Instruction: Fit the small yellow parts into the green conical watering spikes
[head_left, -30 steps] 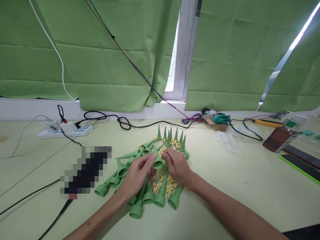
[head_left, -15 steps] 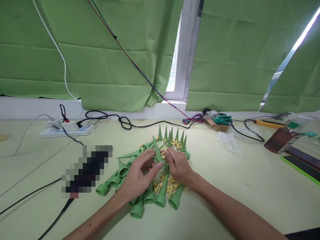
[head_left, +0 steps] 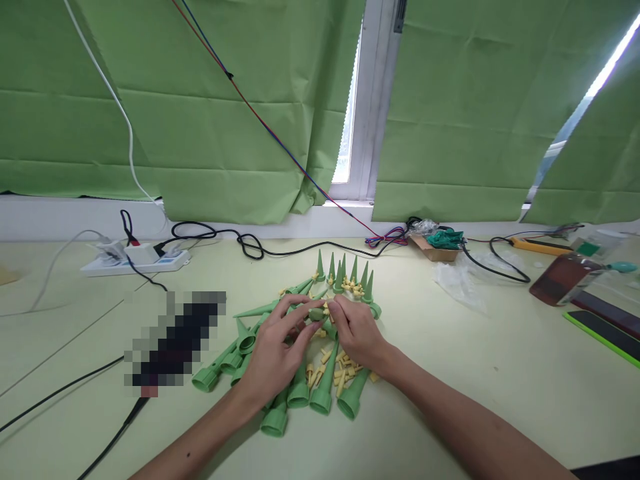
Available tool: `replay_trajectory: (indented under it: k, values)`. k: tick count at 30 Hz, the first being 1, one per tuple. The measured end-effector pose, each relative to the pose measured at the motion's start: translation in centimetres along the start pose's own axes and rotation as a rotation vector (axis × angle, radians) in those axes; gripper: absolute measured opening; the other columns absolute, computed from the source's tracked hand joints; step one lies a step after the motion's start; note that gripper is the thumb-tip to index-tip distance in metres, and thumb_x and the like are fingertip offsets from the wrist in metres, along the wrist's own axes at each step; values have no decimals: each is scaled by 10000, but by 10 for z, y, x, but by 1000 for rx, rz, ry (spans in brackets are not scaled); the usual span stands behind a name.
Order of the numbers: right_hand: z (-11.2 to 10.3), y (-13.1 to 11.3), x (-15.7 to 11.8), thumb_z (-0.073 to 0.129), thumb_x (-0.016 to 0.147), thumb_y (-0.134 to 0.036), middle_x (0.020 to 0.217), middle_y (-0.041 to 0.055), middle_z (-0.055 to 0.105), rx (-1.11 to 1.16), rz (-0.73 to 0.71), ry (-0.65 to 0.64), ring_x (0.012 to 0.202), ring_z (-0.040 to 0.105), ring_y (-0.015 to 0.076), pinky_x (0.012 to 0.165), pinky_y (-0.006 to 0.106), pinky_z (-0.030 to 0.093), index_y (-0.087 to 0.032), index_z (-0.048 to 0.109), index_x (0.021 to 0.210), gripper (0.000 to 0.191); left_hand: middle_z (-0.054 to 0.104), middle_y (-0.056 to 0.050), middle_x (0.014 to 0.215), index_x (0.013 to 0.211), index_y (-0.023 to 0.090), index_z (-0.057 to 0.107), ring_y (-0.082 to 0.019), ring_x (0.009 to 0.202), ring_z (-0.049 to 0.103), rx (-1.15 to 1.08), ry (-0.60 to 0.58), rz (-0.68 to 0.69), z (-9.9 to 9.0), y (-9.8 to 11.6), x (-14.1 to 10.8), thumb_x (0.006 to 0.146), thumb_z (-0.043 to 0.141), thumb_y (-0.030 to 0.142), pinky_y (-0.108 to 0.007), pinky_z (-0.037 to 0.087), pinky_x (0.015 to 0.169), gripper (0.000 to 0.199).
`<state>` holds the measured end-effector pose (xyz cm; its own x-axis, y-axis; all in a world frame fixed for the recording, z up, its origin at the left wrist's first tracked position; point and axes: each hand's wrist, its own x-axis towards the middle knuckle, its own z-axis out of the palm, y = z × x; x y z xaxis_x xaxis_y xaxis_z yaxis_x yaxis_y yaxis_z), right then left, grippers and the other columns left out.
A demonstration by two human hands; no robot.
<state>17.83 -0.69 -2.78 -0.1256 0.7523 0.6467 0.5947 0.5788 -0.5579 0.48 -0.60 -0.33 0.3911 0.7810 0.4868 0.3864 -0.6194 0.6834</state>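
My left hand (head_left: 283,343) is closed on a green cone (head_left: 317,314), whose tip now points roughly toward the camera. Close against it, my right hand (head_left: 357,331) pinches a small yellow piece (head_left: 327,309) at the cone's side. Under and around both hands lie several loose green cones (head_left: 321,399) with wide hollow ends. Small yellow pieces (head_left: 345,373) are heaped between them. Behind the hands several green cones (head_left: 353,270) stand upright, with more yellow pieces (head_left: 353,287) among them.
On the left are a power strip (head_left: 135,260) and a blurred dark object (head_left: 175,343) with a cable. A cardboard box (head_left: 435,251), clear plastic wrap (head_left: 460,283), a bottle of dark red liquid (head_left: 565,279) and a green-edged phone (head_left: 607,340) lie to the right.
The green cone in my left hand has tipped from upright to pointing roughly toward the camera. My right hand has stayed nearly in place beside it.
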Motion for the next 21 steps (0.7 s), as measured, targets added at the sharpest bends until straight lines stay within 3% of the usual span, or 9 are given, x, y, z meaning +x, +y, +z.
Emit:
replay_trajectory:
  k: [4, 6, 12, 15, 21]
  values:
    - [0, -1, -1, 327, 1020, -320, 598, -48, 372, 23, 7, 13, 509, 352, 118, 533, 254, 271, -224, 347, 714, 321, 551, -65, 1124, 1150, 273, 616, -114, 644, 542, -47, 47, -50, 1, -3, 2, 903, 560, 320, -237, 479, 559, 258]
    - [0, -1, -1, 326, 1021, -323, 611, -41, 394, 12, 11, 38, 528, 380, 122, 549, 252, 288, -223, 378, 733, 310, 562, -53, 1087, 1176, 266, 571, -102, 611, 532, -116, 64, -122, 1, -2, 3, 889, 579, 344, -224, 463, 528, 298]
    - [-1, 1, 1, 320, 1023, -321, 618, -29, 415, -40, -36, 90, 538, 394, 126, 558, 245, 304, -218, 411, 730, 324, 534, 39, 659, 1208, 217, 498, -99, 420, 478, -463, -47, -359, 2, 4, 6, 911, 521, 479, -200, 372, 377, 396]
    - [0, 1, 1, 323, 1022, -299, 635, -24, 433, -38, -80, 52, 553, 401, 126, 569, 239, 310, -216, 420, 739, 310, 502, 61, 551, 1225, 191, 492, -104, 403, 454, -539, -93, -398, 1, 5, 6, 912, 525, 485, -203, 391, 386, 431]
    - [0, 0, -1, 335, 1014, -291, 612, -41, 385, -4, -51, -1, 521, 356, 124, 542, 250, 279, -223, 349, 723, 300, 482, 77, 525, 1184, 167, 501, -90, 383, 440, -562, -124, -392, 0, 6, 7, 898, 563, 464, -201, 394, 392, 416]
